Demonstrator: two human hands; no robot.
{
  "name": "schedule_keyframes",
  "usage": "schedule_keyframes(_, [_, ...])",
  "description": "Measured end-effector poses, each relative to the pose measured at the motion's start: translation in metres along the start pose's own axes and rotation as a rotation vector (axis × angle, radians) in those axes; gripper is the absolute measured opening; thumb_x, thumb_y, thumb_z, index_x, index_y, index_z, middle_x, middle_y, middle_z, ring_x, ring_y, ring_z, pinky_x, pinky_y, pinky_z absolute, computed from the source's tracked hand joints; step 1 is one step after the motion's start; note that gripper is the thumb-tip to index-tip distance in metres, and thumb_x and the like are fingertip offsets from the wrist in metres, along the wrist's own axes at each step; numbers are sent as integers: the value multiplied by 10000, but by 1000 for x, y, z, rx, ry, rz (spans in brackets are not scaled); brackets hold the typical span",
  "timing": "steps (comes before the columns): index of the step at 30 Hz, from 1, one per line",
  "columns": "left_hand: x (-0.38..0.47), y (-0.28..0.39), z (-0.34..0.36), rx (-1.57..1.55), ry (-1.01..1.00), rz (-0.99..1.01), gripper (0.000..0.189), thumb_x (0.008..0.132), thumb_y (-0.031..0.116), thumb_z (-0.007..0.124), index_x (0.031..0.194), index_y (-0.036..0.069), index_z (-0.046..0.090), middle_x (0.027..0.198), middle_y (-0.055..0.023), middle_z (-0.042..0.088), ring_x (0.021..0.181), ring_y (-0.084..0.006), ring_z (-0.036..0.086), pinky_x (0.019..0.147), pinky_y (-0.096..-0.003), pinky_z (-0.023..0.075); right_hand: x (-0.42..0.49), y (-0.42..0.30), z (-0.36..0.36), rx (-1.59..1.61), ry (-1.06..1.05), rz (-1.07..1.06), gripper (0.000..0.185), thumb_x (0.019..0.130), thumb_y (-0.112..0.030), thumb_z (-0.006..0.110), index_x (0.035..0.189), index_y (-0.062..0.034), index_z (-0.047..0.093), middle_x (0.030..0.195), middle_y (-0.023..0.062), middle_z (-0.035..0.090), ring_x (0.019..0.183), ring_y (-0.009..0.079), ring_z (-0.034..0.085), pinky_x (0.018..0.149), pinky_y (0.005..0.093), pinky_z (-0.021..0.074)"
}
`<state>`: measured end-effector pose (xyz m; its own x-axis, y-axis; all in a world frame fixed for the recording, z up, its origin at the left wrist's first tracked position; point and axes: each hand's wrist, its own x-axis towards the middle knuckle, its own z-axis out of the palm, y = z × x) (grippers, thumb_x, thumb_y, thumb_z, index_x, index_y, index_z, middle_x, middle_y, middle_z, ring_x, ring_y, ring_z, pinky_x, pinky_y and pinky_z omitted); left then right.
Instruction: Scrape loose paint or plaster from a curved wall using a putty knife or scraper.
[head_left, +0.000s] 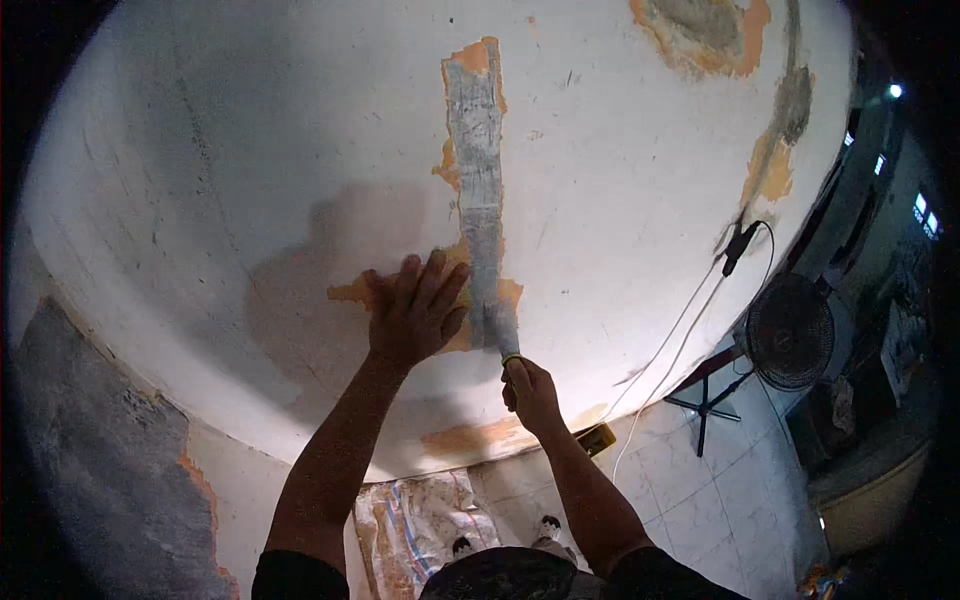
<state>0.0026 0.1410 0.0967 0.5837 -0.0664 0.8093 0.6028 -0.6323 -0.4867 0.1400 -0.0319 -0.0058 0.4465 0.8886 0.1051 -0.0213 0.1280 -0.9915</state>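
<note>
Before me stands a white painted wall (615, 172) with a long vertical strip of bare grey plaster (480, 157), edged in ragged orange. My left hand (415, 311) rests against the wall just left of the strip's lower end, empty, its fingers spread over an orange patch (345, 292). In my right hand (531, 394) is the handle of a flat-bladed scraper (508, 334), probably a putty knife. Its blade points up, at the lower right edge of the grey strip. My fingers hide most of the handle, and shadow blurs the blade's tip.
A black fan (790, 332) on a stand is at the right. White cables (675, 337) hang from a black connector (739, 249) down the wall. A stained woven sheet (420, 517) lies on the tiled floor (682, 487). A yellowish object (598, 438) sits at the wall's foot.
</note>
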Motion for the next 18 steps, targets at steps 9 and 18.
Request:
schedule_keyframes(9, [-3,-1,-2,-49,-123,-58,616,868,572,487,1399,270,409,1484,-51,303,1383,-299,224,1039,-706,97,-33,34,12,70,75,159,381,984,-359,455,811,-28,529,547,20,462,442,95,463,414,259,383])
schedule_keyframes(18, [-6,1,3,-1,-16,-68,675,837,602,506,1405,258,387,1484,-53,297,1376,-310,223,1039,-701,103,-21,56,-3,-11,37,51,365,974,-361,485,938,-13,587,659,15,518,504,81,509,444,247,413])
